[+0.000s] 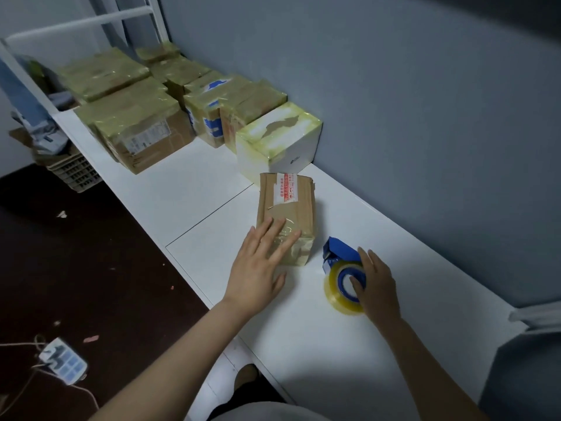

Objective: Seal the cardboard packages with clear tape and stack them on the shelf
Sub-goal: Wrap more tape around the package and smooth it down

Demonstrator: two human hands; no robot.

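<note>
Brown package [285, 214] lies flat on white desk [212, 183], red-printed strip on far half, clear tape over near end. Left hand [261, 262] rests flat on package's near end, fingers straight and spread, grasping nothing. Just right of package: blue tape dispenser [340, 253] with clear roll, on desk. Right hand [375, 287] grasps roll, thumb in core, fingers over rim. Just beyond package: 1 taped white box [279, 141]. Further beyond, leftward: cluster of taped cartons [136, 117].
</note>
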